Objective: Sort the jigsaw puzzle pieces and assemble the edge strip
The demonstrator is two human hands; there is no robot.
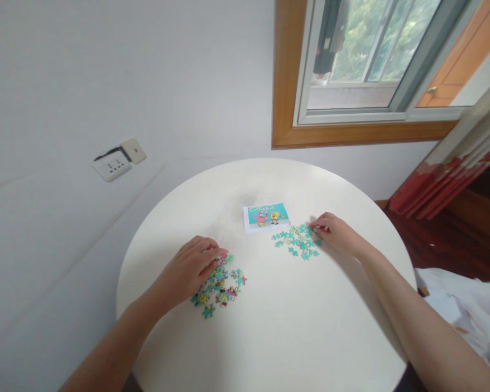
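Note:
On the left of the round white table [286, 337], my left hand [194, 267] lies over a pile of multicoloured jigsaw puzzle pieces [218, 283] in teal, yellow and pink. Its fingers are loosely bent and slightly apart, and their tips touch the upper edge of that pile. My right hand [332, 231] is at the right edge of a second group of puzzle pieces [302, 239], mostly teal. Thumb and index finger pinch together there, at what looks like a teal piece mostly hidden by the fingers. Behind the groups lies a picture card [267, 216] with cartoon figures.
A white wall with a socket [112, 165] stands behind and left of the table. A wood-framed window [283, 81] is at the back right, with a red and white curtain [445, 163] beside it. White plastic-like material [465, 305] lies right of the table.

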